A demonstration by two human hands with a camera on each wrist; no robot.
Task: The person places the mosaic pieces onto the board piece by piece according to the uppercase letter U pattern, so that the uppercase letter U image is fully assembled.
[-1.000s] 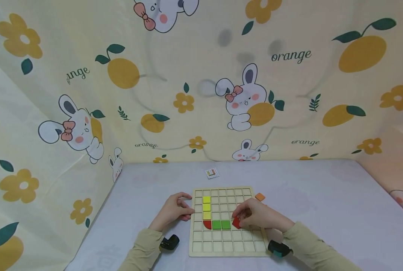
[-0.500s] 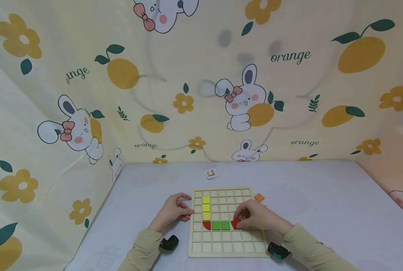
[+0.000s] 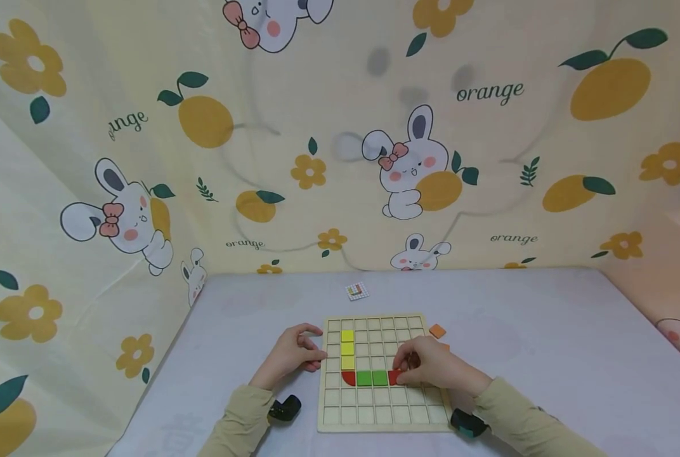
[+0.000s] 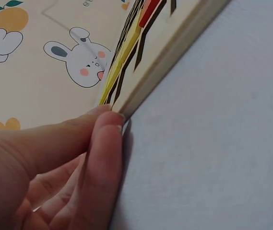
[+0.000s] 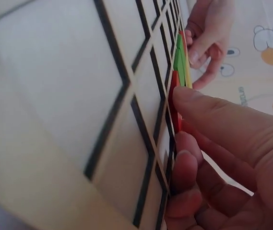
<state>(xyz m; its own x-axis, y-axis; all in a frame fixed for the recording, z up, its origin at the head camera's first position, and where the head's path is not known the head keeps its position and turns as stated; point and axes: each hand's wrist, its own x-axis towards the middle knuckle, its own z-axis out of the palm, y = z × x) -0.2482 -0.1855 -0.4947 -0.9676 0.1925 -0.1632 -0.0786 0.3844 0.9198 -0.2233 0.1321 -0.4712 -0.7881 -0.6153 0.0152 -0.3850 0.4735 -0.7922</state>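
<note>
A wooden grid board [image 3: 368, 416] lies on the table in the head view. My left hand [image 3: 294, 350] holds its left edge between thumb and index finger [image 4: 110, 158]. Near the board's middle right, my right hand [image 3: 434, 365] pinches a red tile [image 3: 393, 377], also visible as a red tile [image 5: 175, 98] at the fingertips in the right wrist view. The red tile sits at a cell beside two green tiles [image 3: 372, 378], partly hidden by the fingers. A red rounded tile [image 3: 348, 379] is left of the green ones, below a column of yellow tiles [image 3: 347, 348].
Orange tiles [image 3: 438, 331] lie by the board's right edge, one partly behind the right hand. A small patterned card [image 3: 356, 291] rests behind the board. Black wrist devices [image 3: 285, 408] are under both forearms. A printed curtain [image 3: 328, 158] hangs at the back.
The red tile in my right hand has turned from tilted to lined up with the green row and moved slightly left. My left hand stays at the board's edge.
</note>
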